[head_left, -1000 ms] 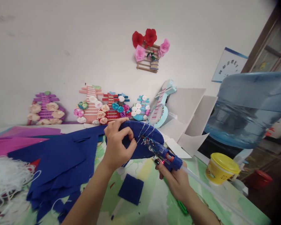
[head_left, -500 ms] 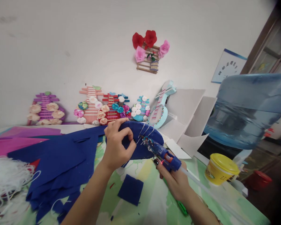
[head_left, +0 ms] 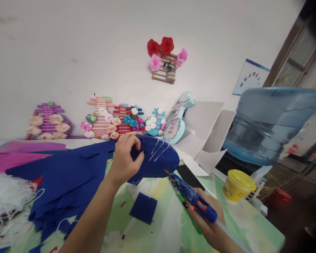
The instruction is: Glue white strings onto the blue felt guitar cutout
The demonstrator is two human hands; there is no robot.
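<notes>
My left hand (head_left: 125,160) is closed on the left part of a blue felt-covered craft body (head_left: 164,163), rounded at its right end and held tilted up off the table. Several white cords (head_left: 155,151) run across its face near the top edge. A blue hot glue gun (head_left: 191,195) with a clear glue stick in its rear is gripped in my right hand (head_left: 209,216). The gun's nozzle points at the body's lower right edge; whether it touches I cannot tell. Below the body, a small blue felt square (head_left: 144,208) lies on the green patterned tablecloth (head_left: 171,225).
Blue felt sheets (head_left: 68,179) and tangled white cord (head_left: 7,200) cover the left side. Flower-trimmed craft lutes (head_left: 101,123) lean against the wall. On the right stand white boards (head_left: 202,119), a yellow tub (head_left: 238,184) and a large water bottle (head_left: 271,123). A green-handled tool (head_left: 196,225) lies under my right hand.
My right hand has drawn the glue gun down and to the right, away from the cords. My left hand still holds the blue body, shifted slightly left in view.
</notes>
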